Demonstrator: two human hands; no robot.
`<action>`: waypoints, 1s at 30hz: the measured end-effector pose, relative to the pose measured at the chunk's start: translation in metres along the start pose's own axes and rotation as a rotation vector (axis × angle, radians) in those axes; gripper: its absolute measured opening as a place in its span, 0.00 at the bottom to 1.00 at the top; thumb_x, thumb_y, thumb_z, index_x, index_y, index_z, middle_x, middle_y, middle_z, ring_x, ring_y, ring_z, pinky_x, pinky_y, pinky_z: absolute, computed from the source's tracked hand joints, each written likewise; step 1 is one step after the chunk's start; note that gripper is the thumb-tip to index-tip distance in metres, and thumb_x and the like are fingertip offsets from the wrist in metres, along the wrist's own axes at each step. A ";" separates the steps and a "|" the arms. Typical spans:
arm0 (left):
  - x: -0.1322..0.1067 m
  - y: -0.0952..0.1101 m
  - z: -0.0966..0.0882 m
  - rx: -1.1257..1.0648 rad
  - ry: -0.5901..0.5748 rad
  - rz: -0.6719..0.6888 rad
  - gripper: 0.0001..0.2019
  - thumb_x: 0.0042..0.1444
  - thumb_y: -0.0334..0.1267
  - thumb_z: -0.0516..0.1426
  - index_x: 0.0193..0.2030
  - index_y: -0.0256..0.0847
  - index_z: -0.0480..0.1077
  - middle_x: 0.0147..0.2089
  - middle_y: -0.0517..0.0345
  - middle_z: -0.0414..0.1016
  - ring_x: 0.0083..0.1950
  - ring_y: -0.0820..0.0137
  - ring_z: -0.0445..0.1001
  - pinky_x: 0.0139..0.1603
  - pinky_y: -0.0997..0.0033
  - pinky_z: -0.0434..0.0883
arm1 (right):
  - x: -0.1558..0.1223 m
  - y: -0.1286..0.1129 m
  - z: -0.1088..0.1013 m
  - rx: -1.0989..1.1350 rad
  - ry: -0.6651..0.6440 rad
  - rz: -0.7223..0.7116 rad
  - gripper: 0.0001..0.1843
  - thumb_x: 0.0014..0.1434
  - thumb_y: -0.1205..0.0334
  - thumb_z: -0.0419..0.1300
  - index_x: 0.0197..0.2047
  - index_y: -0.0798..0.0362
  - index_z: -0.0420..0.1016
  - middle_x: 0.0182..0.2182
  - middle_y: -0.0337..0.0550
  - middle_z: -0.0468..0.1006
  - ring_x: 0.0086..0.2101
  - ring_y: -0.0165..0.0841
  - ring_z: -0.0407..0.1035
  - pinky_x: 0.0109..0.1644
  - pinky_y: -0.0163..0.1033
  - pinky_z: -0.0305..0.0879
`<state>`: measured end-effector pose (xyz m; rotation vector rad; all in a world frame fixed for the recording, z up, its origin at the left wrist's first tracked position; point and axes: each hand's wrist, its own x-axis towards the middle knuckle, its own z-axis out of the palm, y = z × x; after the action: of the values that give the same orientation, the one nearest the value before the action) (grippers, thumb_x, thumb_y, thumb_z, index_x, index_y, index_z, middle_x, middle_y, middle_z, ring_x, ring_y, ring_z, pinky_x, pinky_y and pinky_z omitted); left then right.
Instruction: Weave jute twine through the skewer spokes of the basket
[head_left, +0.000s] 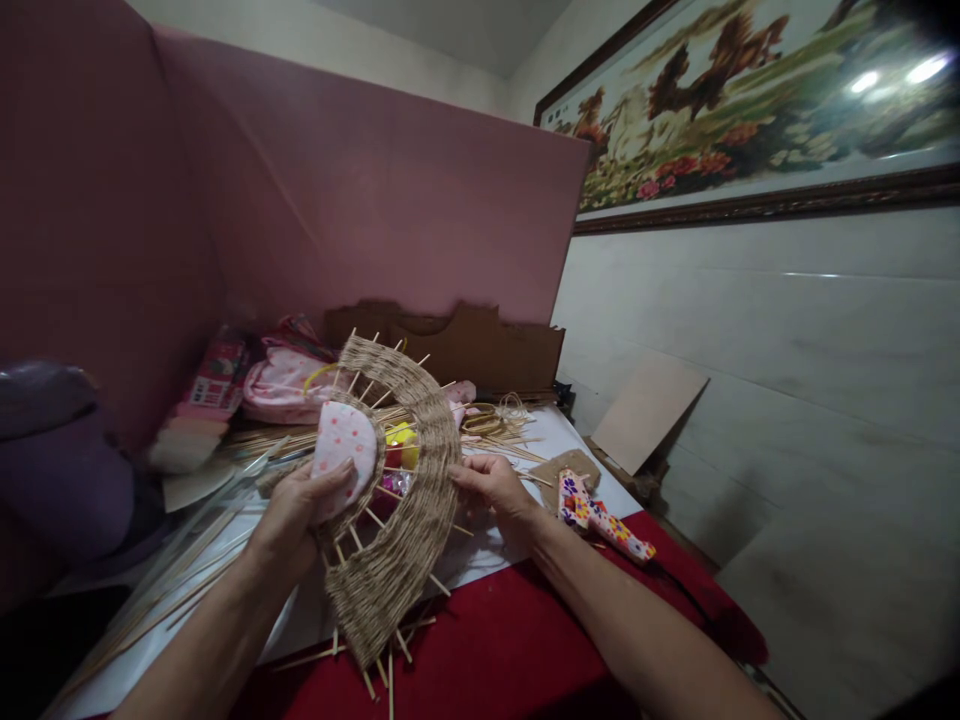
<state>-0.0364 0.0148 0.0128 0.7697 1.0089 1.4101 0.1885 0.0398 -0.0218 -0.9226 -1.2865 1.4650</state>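
Observation:
A half-round woven fan (439, 440) of twisted brown cord on thin wooden sticks is held up over the table, its stick ends poking past the outer rim. At its inner side sits a half-disc of white cloth with pink dots (351, 440). My left hand (300, 510) grips the fan at this cloth piece, thumb on the front and the other fingers hidden behind. My right hand (491, 490) pinches the outer edge of the woven band on the right. Behind the gaps between sticks, yellow and shiny purple items show.
A flower-patterned glue gun (600, 515) lies on the right by a piece of brown board (559, 470). Loose sticks (180, 590) are at left, with pink cloth (289, 385) behind. Red cloth (517, 640) covers the front edge; torn cardboard (450, 345) stands at the back.

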 end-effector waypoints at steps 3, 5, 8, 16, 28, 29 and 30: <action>-0.001 0.000 0.001 -0.013 0.012 -0.006 0.08 0.41 0.25 0.61 0.32 0.33 0.73 0.26 0.51 0.78 0.22 0.67 0.75 0.23 0.69 0.76 | -0.001 -0.001 0.001 -0.015 0.010 0.005 0.23 0.41 0.46 0.68 0.19 0.57 0.67 0.15 0.36 0.70 0.14 0.22 0.61 0.15 0.27 0.53; -0.001 0.001 0.001 -0.019 0.007 -0.004 0.08 0.41 0.25 0.61 0.32 0.33 0.73 0.26 0.51 0.78 0.22 0.67 0.75 0.23 0.70 0.75 | -0.001 -0.002 0.000 -0.022 -0.002 -0.003 0.23 0.41 0.45 0.68 0.20 0.57 0.67 0.15 0.36 0.70 0.14 0.23 0.61 0.16 0.27 0.54; 0.000 0.001 -0.001 -0.018 -0.009 0.003 0.08 0.41 0.26 0.61 0.31 0.34 0.73 0.26 0.51 0.78 0.22 0.67 0.75 0.23 0.69 0.76 | 0.001 -0.001 -0.001 -0.027 -0.033 -0.013 0.24 0.42 0.41 0.66 0.22 0.57 0.70 0.17 0.38 0.72 0.16 0.24 0.64 0.17 0.28 0.57; -0.002 0.001 0.002 -0.005 0.024 -0.019 0.05 0.44 0.24 0.59 0.31 0.33 0.73 0.26 0.51 0.78 0.22 0.67 0.75 0.24 0.69 0.76 | 0.003 0.002 -0.004 0.023 -0.056 0.020 0.33 0.48 0.32 0.55 0.29 0.58 0.75 0.24 0.45 0.75 0.19 0.26 0.67 0.16 0.28 0.57; -0.004 -0.005 0.006 0.010 0.022 -0.012 0.09 0.43 0.23 0.60 0.34 0.31 0.73 0.27 0.49 0.79 0.23 0.67 0.76 0.24 0.70 0.76 | 0.000 0.004 0.001 -0.002 -0.014 0.049 0.16 0.41 0.55 0.67 0.31 0.59 0.76 0.23 0.40 0.75 0.19 0.24 0.63 0.21 0.30 0.57; -0.004 -0.005 0.006 0.005 0.020 -0.008 0.09 0.43 0.23 0.60 0.34 0.31 0.73 0.27 0.49 0.79 0.23 0.67 0.76 0.24 0.70 0.76 | 0.000 0.004 0.001 0.006 -0.019 0.041 0.16 0.41 0.56 0.67 0.31 0.59 0.76 0.23 0.40 0.74 0.20 0.24 0.63 0.21 0.29 0.57; -0.004 -0.005 0.005 -0.002 0.015 -0.005 0.09 0.43 0.23 0.60 0.34 0.31 0.73 0.28 0.49 0.79 0.23 0.67 0.76 0.24 0.70 0.76 | 0.000 0.003 0.000 0.014 -0.025 0.040 0.15 0.41 0.56 0.67 0.30 0.59 0.76 0.23 0.40 0.74 0.20 0.25 0.63 0.21 0.29 0.56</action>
<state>-0.0295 0.0109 0.0109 0.7556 1.0205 1.4139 0.1876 0.0395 -0.0247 -0.9281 -1.2806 1.5197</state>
